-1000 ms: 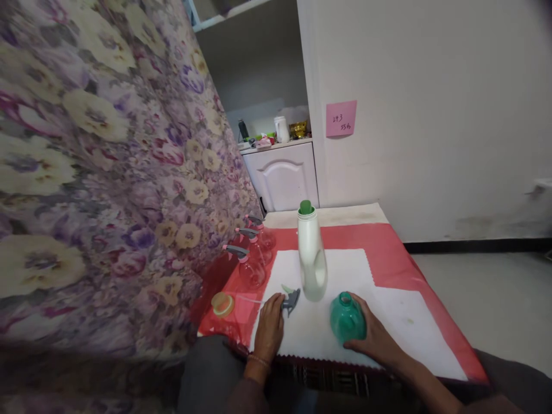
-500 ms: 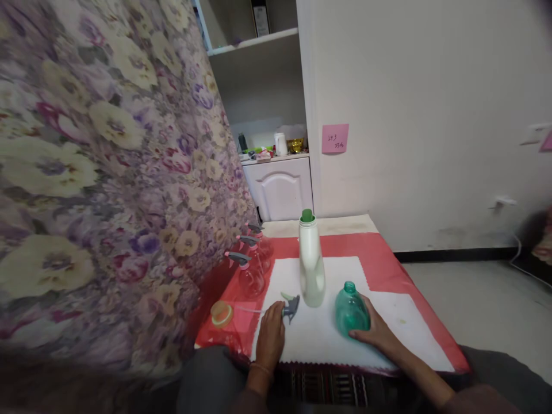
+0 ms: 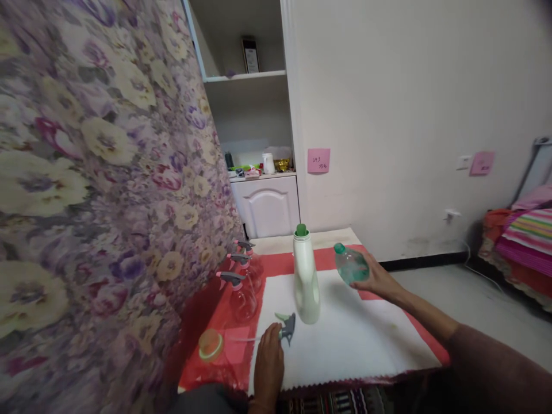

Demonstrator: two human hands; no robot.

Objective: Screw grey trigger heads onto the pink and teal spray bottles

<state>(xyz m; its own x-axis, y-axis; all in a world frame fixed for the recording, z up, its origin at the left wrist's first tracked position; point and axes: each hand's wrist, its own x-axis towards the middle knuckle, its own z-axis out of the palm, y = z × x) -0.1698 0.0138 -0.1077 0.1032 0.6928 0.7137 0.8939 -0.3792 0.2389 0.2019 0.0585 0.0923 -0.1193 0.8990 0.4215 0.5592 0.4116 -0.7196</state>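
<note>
My right hand (image 3: 371,275) grips a translucent green bottle (image 3: 350,265) from its right side. The bottle is raised above the table and tilts left, its neck toward the pale green jug (image 3: 307,282). That jug stands upright on the white cloth (image 3: 345,345), with a green piece in its mouth. My left hand (image 3: 269,359) rests palm down near the cloth's left edge, fingers touching or close beside a grey spray head (image 3: 287,329) with a thin tube pointing left. Whether those fingers hold it is not clear.
Several clear spray bottles (image 3: 242,302) with grey and pink heads stand along the table's left side. A clear jar (image 3: 211,346) is at the front left. A floral curtain (image 3: 129,201) borders the left; a cabinet (image 3: 271,204) stands behind.
My right hand has lifted the green bottle off the cloth and tipped it left. The view has shifted, showing more at the right. My left hand stays by the spray head.
</note>
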